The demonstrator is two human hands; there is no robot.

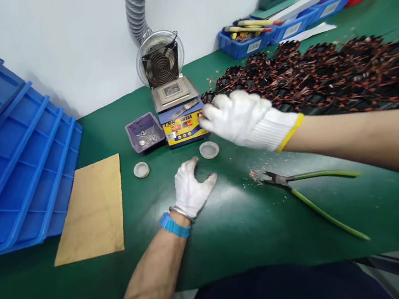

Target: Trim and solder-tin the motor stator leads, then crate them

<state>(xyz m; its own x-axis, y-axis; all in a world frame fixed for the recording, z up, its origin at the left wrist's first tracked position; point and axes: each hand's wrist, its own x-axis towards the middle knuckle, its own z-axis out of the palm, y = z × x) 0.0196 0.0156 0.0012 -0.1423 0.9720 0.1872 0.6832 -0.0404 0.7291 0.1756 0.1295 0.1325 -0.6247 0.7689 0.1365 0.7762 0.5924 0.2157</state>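
Nearest the camera, a bare forearm with a blue wristband (174, 225) leads to the left hand (191, 189), in a white knit glove with grimy fingertips. It rests palm-down on the green bench (231, 233), grip spread wide and holding nothing. Just beyond its fingers sits a small round cap (209, 150); a second cap (141, 169) lies further left.

The right hand (246, 119), in a cleaner white glove with a yellow cuff, reaches across to the front edge of the solder pot (181, 115), a yellow-faced box with red digits and a square metal well on top. Whether its grip holds anything I cannot tell; the fingers curl loosely by the controls.

As for progress: a large heap of copper-wound stator coils (321, 74) lies behind the right hand, dark laminations with reddish wire. Copper trimmings (257, 175) lie scattered by the green-handled cutters (298, 186), which are set down, so some trimming looks done. No coil is in either hand.

A purple tray (144, 132) of small metal bits, a brown card sheet (92, 211), stacked blue plastic trays (15, 157) and a fume fan (160, 62) with a ribbed hose stand around.
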